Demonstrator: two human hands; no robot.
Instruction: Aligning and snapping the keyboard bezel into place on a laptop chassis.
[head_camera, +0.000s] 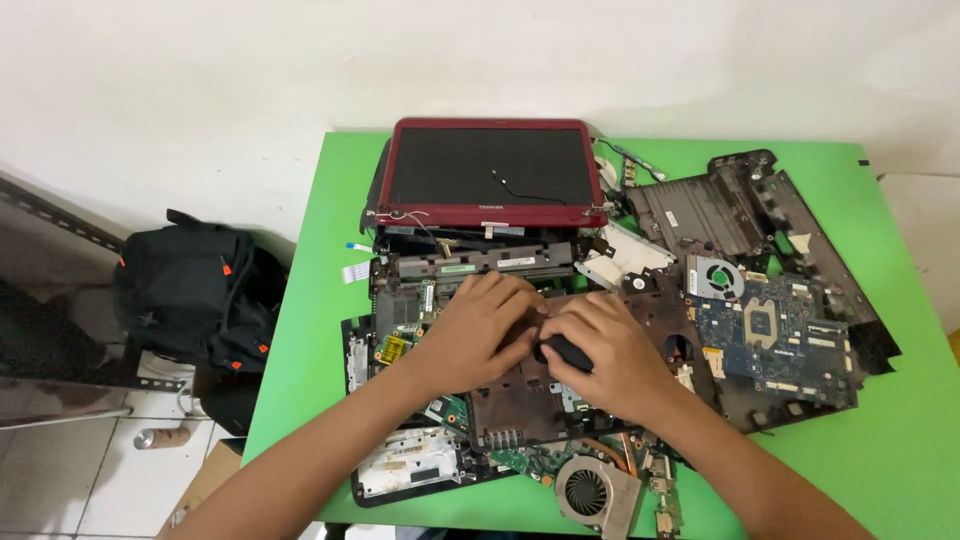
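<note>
- While my left hand (478, 325) lies flat, fingers spread and gripping nothing, it pins the dark maroon plastic laptop base panel (520, 400) to the bright green tabletop (310, 300).
- My right hand (610, 350) is curled shut around a small black rounded tool handle (568, 352); its tip is hidden under my fingers, so I cannot tell what it meets.
- That panel sits in the middle of the table, on top of a green circuit board (400, 335), just in front of the red-framed laptop screen (490, 170).
- To do this well, I'd judge: keep the handle upright, press straight down, and let the flat hand stop the panel sliding.
- Watch out: a round grey cooling fan (590, 490) lies near my right wrist, and a blue motherboard (775, 335) sits just to the right. Elbows in.
- Loose black plastic casing (720, 205) is piled behind, well apart.
</note>
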